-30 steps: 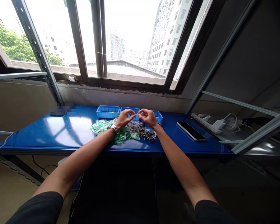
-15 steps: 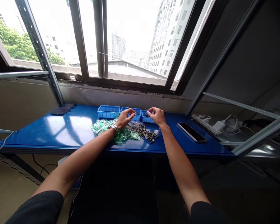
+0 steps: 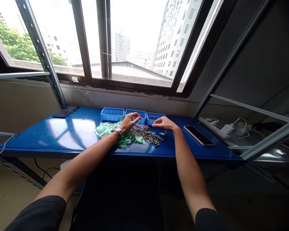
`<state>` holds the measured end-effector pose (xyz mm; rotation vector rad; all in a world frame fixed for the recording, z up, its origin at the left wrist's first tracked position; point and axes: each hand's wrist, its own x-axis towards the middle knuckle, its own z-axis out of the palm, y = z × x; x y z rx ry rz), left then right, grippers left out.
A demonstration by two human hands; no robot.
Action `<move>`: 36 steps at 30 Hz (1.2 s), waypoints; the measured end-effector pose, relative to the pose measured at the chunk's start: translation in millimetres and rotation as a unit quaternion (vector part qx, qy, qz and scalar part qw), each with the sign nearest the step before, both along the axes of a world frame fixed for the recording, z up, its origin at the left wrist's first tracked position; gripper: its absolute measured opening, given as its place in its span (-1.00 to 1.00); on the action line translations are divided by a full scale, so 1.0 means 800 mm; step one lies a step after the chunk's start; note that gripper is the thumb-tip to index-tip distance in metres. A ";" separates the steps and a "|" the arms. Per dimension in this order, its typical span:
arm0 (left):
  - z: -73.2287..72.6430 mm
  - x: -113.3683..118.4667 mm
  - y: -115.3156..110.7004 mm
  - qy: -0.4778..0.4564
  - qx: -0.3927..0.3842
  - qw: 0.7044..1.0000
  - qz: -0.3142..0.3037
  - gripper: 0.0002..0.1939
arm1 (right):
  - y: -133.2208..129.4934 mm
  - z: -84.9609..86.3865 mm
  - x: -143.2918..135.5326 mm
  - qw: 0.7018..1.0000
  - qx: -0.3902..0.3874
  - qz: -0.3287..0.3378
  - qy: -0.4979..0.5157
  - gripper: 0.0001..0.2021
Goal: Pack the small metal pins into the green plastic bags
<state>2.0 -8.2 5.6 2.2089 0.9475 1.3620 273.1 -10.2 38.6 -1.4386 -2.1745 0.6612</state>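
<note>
My left hand [image 3: 129,122], with a metal watch at the wrist, is above the pile of small green plastic bags [image 3: 104,129], in front of the middle blue bin [image 3: 142,113]. Its thumb and forefinger are pinched; what they hold, if anything, is too small to name. My right hand [image 3: 165,123] is in front of the right blue bin [image 3: 160,115], which has small dark pieces in it. Its fingertips come together over the far side of a heap of loose screws [image 3: 154,139], and anything between them is too small to see. Greyish clear bags [image 3: 139,129] lie between the two heaps.
A third blue bin [image 3: 112,117] stands at the left of the row. On the blue table [image 3: 62,138], a phone [image 3: 198,136] lies right of my right hand. A power strip with a white charger [image 3: 227,129] is further right. Metal shelf posts rise at both sides.
My right hand has moved down and to the right, from the right bin's front edge toward the screws, uncovering more of that bin. My left hand stays almost still.
</note>
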 end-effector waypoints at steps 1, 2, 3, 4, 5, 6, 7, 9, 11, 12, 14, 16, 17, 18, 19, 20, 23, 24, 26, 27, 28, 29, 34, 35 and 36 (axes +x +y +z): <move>0.000 0.000 0.000 0.001 0.000 1.000 -0.001 -0.72 | -0.001 0.000 0.003 1.000 -0.024 0.009 -0.011 -0.54; 0.000 0.000 0.000 0.003 0.000 1.000 -0.002 -0.72 | -0.001 -0.001 0.005 0.999 -0.045 0.016 -0.020 -0.53; -0.001 0.000 0.000 0.004 -0.001 1.000 -0.003 -0.72 | 0.000 -0.002 0.006 0.997 -0.064 0.023 -0.028 -0.52; -0.001 0.000 0.000 0.006 -0.001 1.000 -0.004 -0.71 | 0.000 -0.004 0.006 0.996 -0.080 0.030 -0.035 -0.51; -0.001 0.000 0.000 0.007 -0.001 1.000 -0.005 -0.71 | 0.001 -0.005 0.005 0.994 -0.092 0.037 -0.040 -0.52; -0.001 -0.001 0.000 0.009 -0.001 1.000 -0.005 -0.71 | 0.002 -0.007 0.002 0.993 -0.101 0.044 -0.044 -0.53; -0.001 -0.001 0.000 0.010 -0.001 1.000 -0.005 -0.71 | 0.003 -0.008 0.000 0.992 -0.105 0.050 -0.046 -0.55; -0.001 0.000 0.000 0.011 -0.001 1.000 -0.005 -0.70 | 0.005 -0.011 -0.006 0.991 -0.107 0.060 -0.047 -0.60; 0.000 0.000 0.000 0.011 0.000 1.000 -0.005 -0.70 | 0.006 -0.013 -0.010 0.991 -0.109 0.067 -0.046 -0.64; 0.000 0.000 -0.001 0.012 0.000 1.000 -0.006 -0.70 | 0.006 -0.013 -0.011 0.990 -0.113 0.069 -0.045 -0.64; 0.000 0.000 -0.001 0.013 -0.002 1.000 -0.007 -0.70 | 0.004 -0.012 -0.010 0.989 -0.122 0.071 -0.042 -0.63; 0.000 0.000 -0.001 0.014 -0.004 1.000 -0.006 -0.69 | 0.002 -0.008 -0.007 0.989 -0.128 0.069 -0.032 -0.59; 0.000 0.000 -0.001 0.014 -0.004 1.000 -0.005 -0.69 | 0.000 -0.006 -0.005 0.989 -0.127 0.067 -0.024 -0.57; 0.000 0.000 -0.001 0.015 -0.005 1.000 -0.004 -0.69 | -0.001 -0.004 -0.004 0.990 -0.122 0.065 -0.014 -0.55; 0.000 0.000 -0.001 0.015 -0.004 1.000 -0.002 -0.69 | -0.003 -0.002 -0.003 0.991 -0.115 0.063 -0.003 -0.54; 0.000 0.000 -0.001 0.015 -0.004 1.000 -0.001 -0.69 | -0.004 0.000 -0.004 0.993 -0.104 0.062 0.009 -0.53; 0.000 -0.001 -0.001 0.016 -0.001 1.000 0.003 -0.69 | -0.005 0.000 -0.012 0.995 -0.055 0.058 0.054 -0.52; 0.000 -0.001 -0.001 0.016 0.001 1.000 0.003 -0.69 | -0.004 -0.001 -0.017 0.995 -0.034 0.057 0.070 -0.52; 0.000 -0.001 -0.001 0.020 0.005 1.000 0.000 -0.69 | -0.002 -0.007 -0.028 0.993 0.011 0.052 0.101 -0.55; 0.000 -0.002 -0.001 0.024 0.008 1.000 -0.003 -0.69 | 0.000 -0.010 -0.033 0.992 0.032 0.049 0.115 -0.57; -0.001 -0.002 -0.001 0.027 0.011 1.000 -0.008 -0.70 | 0.002 -0.013 -0.038 0.989 0.051 0.046 0.128 -0.59; -0.001 -0.001 -0.001 0.031 0.014 0.999 -0.012 -0.70 | 0.003 -0.016 -0.043 0.987 0.067 0.044 0.139 -0.60; -0.004 -0.001 0.003 0.038 0.030 0.999 -0.018 -0.74 | 0.005 -0.026 -0.058 0.976 0.108 0.039 0.187 -0.64; -0.005 -0.001 0.004 0.036 0.032 0.999 -0.015 -0.75 | 0.005 -0.027 -0.059 0.974 0.111 0.040 0.195 -0.64; -0.005 -0.001 0.004 0.034 0.034 0.999 -0.012 -0.76 | 0.004 -0.027 -0.061 0.972 0.114 0.041 0.203 -0.64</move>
